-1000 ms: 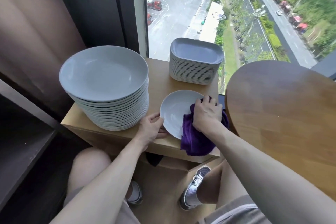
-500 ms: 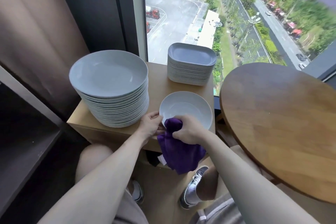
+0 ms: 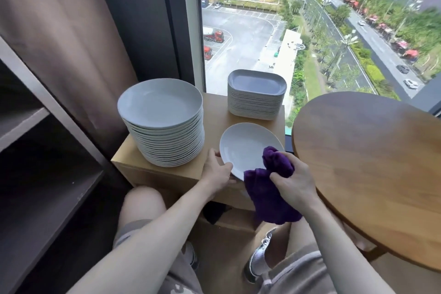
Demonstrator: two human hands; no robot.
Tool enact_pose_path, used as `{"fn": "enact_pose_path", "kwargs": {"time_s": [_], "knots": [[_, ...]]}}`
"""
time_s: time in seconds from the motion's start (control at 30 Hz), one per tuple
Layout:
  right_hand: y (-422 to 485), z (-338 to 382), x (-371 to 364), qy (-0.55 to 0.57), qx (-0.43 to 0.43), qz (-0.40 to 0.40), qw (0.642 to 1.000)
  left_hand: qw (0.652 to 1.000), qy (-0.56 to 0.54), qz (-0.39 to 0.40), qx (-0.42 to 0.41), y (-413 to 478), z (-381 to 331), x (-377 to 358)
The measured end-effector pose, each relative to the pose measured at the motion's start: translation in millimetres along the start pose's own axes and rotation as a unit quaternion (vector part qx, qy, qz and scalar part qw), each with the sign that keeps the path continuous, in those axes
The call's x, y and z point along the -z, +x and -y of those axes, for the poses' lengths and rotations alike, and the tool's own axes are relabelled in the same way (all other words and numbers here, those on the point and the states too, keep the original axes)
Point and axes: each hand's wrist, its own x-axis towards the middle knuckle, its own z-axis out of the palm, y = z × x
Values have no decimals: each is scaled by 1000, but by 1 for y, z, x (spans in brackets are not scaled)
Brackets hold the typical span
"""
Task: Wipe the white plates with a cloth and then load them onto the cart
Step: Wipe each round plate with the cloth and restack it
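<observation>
A single white plate (image 3: 245, 147) is tilted up at the front right of a low wooden stand (image 3: 214, 112). My left hand (image 3: 218, 172) grips its near left rim, thumb on top. My right hand (image 3: 294, 182) clutches a bunched purple cloth (image 3: 269, 196) against the plate's near right edge; most of the cloth hangs below the stand's front. A tall stack of round white plates (image 3: 164, 124) sits on the stand's left. A stack of squarish white plates (image 3: 256, 95) stands at the back right.
A round wooden table (image 3: 372, 160) crowds in from the right, close to my right hand. Dark shelving (image 3: 35, 162) fills the left side and a brown curtain (image 3: 59, 31) hangs behind it. A big window lies beyond the stand. My knees and shoes are below.
The cloth hand slid from the plate's right side to its near rim, then back toward the near right. The plate now tilts up in my left hand. The camera view rose.
</observation>
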Motion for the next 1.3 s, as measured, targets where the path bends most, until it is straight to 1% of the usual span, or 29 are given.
{"fn": "enact_pose_path", "kwargs": {"time_s": [0.17, 0.3, 0.43, 0.53, 0.67, 0.8, 0.97, 1.07, 1.3], "knots": [[-9, 14, 5, 38, 30, -32, 998, 998, -8, -19, -62, -28, -27, 8], [-8, 46, 3, 56, 96, -59, 992, 992, -13, -44, -117, -41, -66, 26], [1, 84, 2, 81, 150, -81, 982, 982, 8, -101, -159, -46, -109, 53], [6, 107, -2, 86, 188, -77, 975, 972, 30, -160, -172, -42, -134, 82], [9, 126, -14, 70, 209, -60, 974, 963, 6, -202, -176, -40, -154, 124], [14, 135, -28, 43, 215, -39, 975, 970, -24, -200, -138, -39, -157, 155], [19, 141, -47, 51, 202, -21, 978, 969, -3, -225, -99, -36, -145, 176], [20, 144, -59, 53, 198, -11, 979, 965, 20, -244, -96, -34, -143, 181], [21, 140, -71, 56, 187, 4, 981, 961, 95, -244, -87, -27, -142, 186]]}}
